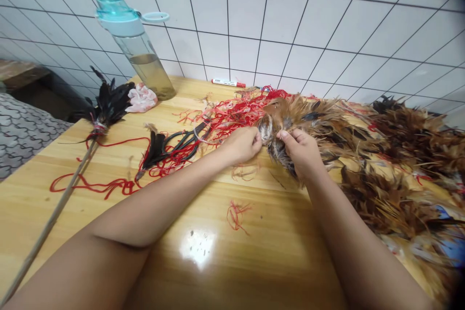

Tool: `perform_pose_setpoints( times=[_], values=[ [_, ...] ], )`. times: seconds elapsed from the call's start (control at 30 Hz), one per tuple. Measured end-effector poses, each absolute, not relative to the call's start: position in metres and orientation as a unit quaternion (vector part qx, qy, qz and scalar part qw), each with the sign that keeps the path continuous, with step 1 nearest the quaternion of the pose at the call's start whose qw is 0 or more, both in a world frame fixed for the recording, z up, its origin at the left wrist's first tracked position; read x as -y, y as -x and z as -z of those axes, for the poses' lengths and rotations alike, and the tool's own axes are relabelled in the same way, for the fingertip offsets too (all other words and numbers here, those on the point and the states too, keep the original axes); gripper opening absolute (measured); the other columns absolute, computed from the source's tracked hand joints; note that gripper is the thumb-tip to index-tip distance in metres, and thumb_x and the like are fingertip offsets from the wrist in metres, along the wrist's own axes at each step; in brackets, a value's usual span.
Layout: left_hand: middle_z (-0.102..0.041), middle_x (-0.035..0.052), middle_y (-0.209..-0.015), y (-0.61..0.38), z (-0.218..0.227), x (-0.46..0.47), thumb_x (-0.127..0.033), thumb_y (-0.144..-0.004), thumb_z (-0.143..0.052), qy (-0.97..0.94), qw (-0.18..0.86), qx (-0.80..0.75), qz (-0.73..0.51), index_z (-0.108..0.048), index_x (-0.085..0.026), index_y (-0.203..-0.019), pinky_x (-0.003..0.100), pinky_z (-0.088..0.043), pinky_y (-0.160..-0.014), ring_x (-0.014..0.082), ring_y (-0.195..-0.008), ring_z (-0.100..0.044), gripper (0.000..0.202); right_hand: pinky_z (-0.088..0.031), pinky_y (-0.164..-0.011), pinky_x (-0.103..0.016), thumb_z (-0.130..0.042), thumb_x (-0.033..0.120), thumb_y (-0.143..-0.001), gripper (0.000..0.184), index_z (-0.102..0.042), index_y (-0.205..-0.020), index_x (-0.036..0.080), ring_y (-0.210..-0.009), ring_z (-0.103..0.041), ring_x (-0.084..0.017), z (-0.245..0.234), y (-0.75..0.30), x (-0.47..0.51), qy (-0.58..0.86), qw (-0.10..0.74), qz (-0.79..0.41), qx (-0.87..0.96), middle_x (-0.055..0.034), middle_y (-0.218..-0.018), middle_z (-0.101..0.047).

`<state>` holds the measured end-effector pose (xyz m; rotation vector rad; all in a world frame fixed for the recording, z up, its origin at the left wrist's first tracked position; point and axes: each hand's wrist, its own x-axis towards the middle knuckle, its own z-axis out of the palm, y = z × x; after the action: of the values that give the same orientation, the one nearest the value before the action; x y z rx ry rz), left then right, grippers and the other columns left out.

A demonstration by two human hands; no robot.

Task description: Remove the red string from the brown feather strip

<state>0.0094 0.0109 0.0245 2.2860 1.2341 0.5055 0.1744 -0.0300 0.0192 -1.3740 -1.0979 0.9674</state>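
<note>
Both of my hands are at a bundle of brown feathers point(279, 111) with pale, fluffy grey-white quill ends. My left hand point(247, 144) is curled closed at the bundle's left side; whatever its fingers hold is hidden. Thumb and finger of my right hand point(303, 149) are pinched together on the feathers at the right side. Just behind my left hand lies a tangle of red string point(236, 114). Scissors point(183, 143) with dark handles rest left of it, partly covered by string and a small black feather tuft point(154, 150).
More brown feather bundles point(385, 193) cover the table's right side. At left lies a stick point(60, 208) with black feathers point(111, 101) tied to its end. A water bottle point(145, 58), a crumpled pinkish cloth point(142, 98) and a marker point(228, 83) are near the tiled wall point(247, 19).
</note>
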Motion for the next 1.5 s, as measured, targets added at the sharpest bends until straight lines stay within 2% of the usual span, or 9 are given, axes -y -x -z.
perform_pose_setpoints(
  times=[0.17, 0.3, 0.37, 0.53, 0.73, 0.93, 1.07, 1.27, 1.5],
  values=[
    [-0.058, -0.0003, -0.07, -0.009, -0.03, -0.016, -0.023, -0.077, -0.052, -0.717, 0.419, -0.436, -0.347, -0.056, -0.015, -0.076, 0.022, -0.037, -0.059, 0.0095, -0.062, -0.05, 0.009, -0.035, -0.053, -0.024, -0.065, 0.045, -0.068, 0.028, -0.065, -0.074, 0.017, -0.055, -0.044, -0.01, -0.01, -0.176, 0.028, 0.592, 0.529, -0.381, 0.473, 0.0017, -0.061, -0.056],
    [-0.053, -0.0022, -0.063, -0.012, -0.033, -0.014, -0.021, -0.076, -0.053, -0.634, 0.545, -0.4, -0.377, -0.052, -0.014, -0.072, 0.021, -0.035, -0.055, 0.0074, -0.055, -0.046, 0.008, -0.032, -0.05, -0.024, -0.062, 0.046, -0.07, 0.03, -0.063, -0.07, 0.016, -0.051, -0.038, -0.009, -0.007, -0.174, 0.029, 0.609, 0.505, -0.368, 0.489, 0.0036, -0.054, -0.049],
    [-0.054, -0.0018, -0.065, -0.013, -0.032, -0.013, -0.022, -0.075, -0.056, -0.618, 0.572, -0.376, -0.386, -0.053, -0.014, -0.072, 0.021, -0.037, -0.057, 0.0075, -0.058, -0.048, 0.009, -0.029, -0.048, -0.024, -0.061, 0.046, -0.07, 0.03, -0.064, -0.069, 0.016, -0.05, -0.035, -0.009, -0.007, -0.172, 0.03, 0.616, 0.492, -0.355, 0.502, 0.0045, -0.052, -0.044],
    [-0.056, -0.0017, -0.068, -0.015, -0.028, -0.013, -0.025, -0.072, -0.063, -0.596, 0.6, -0.338, -0.413, -0.055, -0.013, -0.072, 0.022, -0.039, -0.064, 0.0078, -0.063, -0.051, 0.014, -0.027, -0.047, -0.024, -0.06, 0.045, -0.069, 0.029, -0.064, -0.067, 0.016, -0.05, -0.033, -0.009, -0.007, -0.17, 0.031, 0.623, 0.481, -0.342, 0.513, 0.0044, -0.051, -0.042],
    [-0.06, -0.0006, -0.07, -0.022, -0.02, -0.009, -0.026, -0.072, -0.065, -0.57, 0.625, -0.323, -0.424, -0.058, -0.012, -0.071, 0.023, -0.041, -0.069, 0.0087, -0.067, -0.054, 0.015, -0.032, -0.051, -0.025, -0.063, 0.046, -0.067, 0.03, -0.063, -0.063, 0.016, -0.054, -0.039, -0.01, -0.004, -0.167, 0.03, 0.602, 0.493, -0.365, 0.511, 0.0024, -0.054, -0.051],
    [-0.059, -0.001, -0.067, -0.025, -0.022, -0.005, -0.026, -0.069, -0.067, -0.525, 0.661, -0.314, -0.435, -0.057, -0.012, -0.068, 0.021, -0.036, -0.061, 0.0068, -0.062, -0.05, 0.017, -0.032, -0.051, -0.024, -0.065, 0.045, -0.065, 0.029, -0.063, -0.063, 0.016, -0.054, -0.039, -0.01, -0.003, -0.167, 0.028, 0.592, 0.51, -0.389, 0.488, 0.0021, -0.056, -0.052],
    [-0.055, -0.0027, -0.064, -0.026, -0.024, -0.003, -0.027, -0.067, -0.069, -0.495, 0.674, -0.333, -0.436, -0.057, -0.013, -0.067, 0.021, -0.029, -0.054, 0.0048, -0.055, -0.041, 0.018, -0.032, -0.052, -0.024, -0.065, 0.044, -0.066, 0.029, -0.062, -0.064, 0.016, -0.054, -0.039, -0.01, -0.002, -0.168, 0.029, 0.598, 0.515, -0.38, 0.482, 0.0021, -0.056, -0.051],
    [-0.055, -0.0028, -0.066, -0.028, -0.021, -0.002, -0.028, -0.067, -0.069, -0.5, 0.668, -0.326, -0.445, -0.057, -0.013, -0.067, 0.021, -0.034, -0.06, 0.0054, -0.059, -0.043, 0.019, -0.031, -0.05, -0.024, -0.067, 0.047, -0.063, 0.032, -0.06, -0.062, 0.016, -0.054, -0.038, -0.009, -0.006, -0.166, 0.03, 0.588, 0.513, -0.403, 0.478, 0.0023, -0.056, -0.05],
    [-0.054, -0.0048, -0.066, -0.031, -0.02, 0.002, -0.028, -0.066, -0.07, -0.491, 0.667, -0.33, -0.453, -0.057, -0.013, -0.071, 0.021, -0.037, -0.067, 0.0053, -0.062, -0.046, 0.02, -0.023, -0.045, -0.024, -0.066, 0.053, -0.062, 0.038, -0.048, -0.055, 0.019, -0.048, -0.029, -0.008, -0.012, -0.164, 0.033, 0.589, 0.494, -0.42, 0.483, 0.0066, -0.046, -0.035]
  ],
)
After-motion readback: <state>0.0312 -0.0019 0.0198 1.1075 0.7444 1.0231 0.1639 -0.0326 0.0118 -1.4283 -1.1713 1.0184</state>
